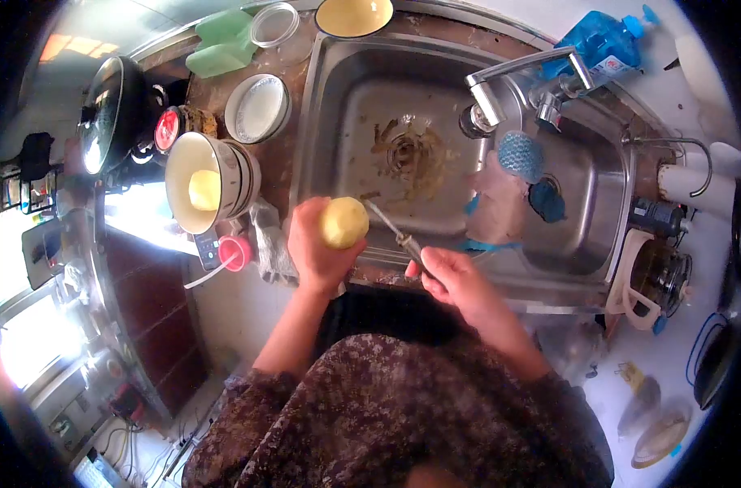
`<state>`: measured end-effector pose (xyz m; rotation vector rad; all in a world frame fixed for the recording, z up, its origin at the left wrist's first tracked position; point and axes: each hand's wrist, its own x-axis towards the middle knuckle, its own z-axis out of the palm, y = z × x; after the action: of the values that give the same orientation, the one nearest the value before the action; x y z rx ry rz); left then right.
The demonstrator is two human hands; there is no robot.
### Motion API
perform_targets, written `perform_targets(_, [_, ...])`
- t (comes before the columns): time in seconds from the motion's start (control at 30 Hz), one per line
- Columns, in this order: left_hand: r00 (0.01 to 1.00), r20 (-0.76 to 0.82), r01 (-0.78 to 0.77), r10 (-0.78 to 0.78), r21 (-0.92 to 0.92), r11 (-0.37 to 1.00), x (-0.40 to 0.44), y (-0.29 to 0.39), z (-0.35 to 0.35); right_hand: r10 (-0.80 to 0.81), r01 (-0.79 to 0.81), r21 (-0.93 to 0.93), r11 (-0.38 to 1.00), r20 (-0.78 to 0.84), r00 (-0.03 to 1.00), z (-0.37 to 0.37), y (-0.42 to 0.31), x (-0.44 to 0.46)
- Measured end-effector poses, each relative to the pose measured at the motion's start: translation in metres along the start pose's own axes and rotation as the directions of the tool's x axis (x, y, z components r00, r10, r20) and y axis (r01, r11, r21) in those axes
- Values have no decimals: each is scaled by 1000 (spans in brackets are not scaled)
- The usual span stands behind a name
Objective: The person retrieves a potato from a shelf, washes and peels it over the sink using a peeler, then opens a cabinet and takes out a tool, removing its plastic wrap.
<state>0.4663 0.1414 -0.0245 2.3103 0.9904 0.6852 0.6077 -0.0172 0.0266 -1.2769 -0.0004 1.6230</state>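
Note:
My left hand [312, 248] is wrapped round a peeled yellow potato [344, 223] at the front edge of the sink. In my right hand [451, 281] is a peeler [413, 247] with a slim metal blade and a dark handle. Its blade points up and left toward the potato, with a small gap between them. Brown peelings [411, 159] lie round the drain of the left sink basin [338, 106]. Another peeled potato [205, 190] sits in the top bowl of a stack [183, 154] to the left.
A chrome faucet [488, 102] stands over the divider. A blue scrubber [521, 156] and cloth lie by the right basin [586, 187]. White bowls [258, 110], a yellow bowl [356, 16], a red-lidded jar [169, 128] and a grey cloth [271, 244] are around the left counter.

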Motion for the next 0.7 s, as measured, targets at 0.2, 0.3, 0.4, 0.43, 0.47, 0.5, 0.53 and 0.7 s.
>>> perform_targets(0.2, [999, 17, -41, 41, 14, 999, 2, 1, -4, -37, 53, -158, 986, 103, 994, -9, 7, 0])
perform_targets(0.3, [999, 32, -24, 26, -52, 998, 2, 3, -3, -99, 120, -235, 964, 102, 990, -8, 7, 2])
perform_targets(0.4, [999, 35, -3, 7, -118, 993, 4, 4, -3, -119, 124, -214, 969, 39, 992, -4, 13, 10])
perform_targets(0.43, [999, 39, 0, 4, -105, 995, 5, 4, -3, -154, 139, -153, 978, -93, 984, -5, 18, 18])
perform_targets(0.47, [999, 39, -5, 9, -107, 994, 4, 7, -3, -175, 158, -91, 983, -224, 959, -6, 24, 25])
perform_targets(0.5, [999, 48, 13, -8, -120, 993, 2, 10, -4, -184, 185, -31, 982, -354, 917, -6, 26, 29])
perform_targets(0.53, [998, 53, 34, -27, -131, 991, 1, 12, -3, -181, 234, 97, 967, -383, 906, -7, 23, 30])
perform_targets(0.7, [992, 16, 125, -126, -283, 951, 2, 4, 7, -179, 171, -95, 981, -81, 981, -8, 14, 16])
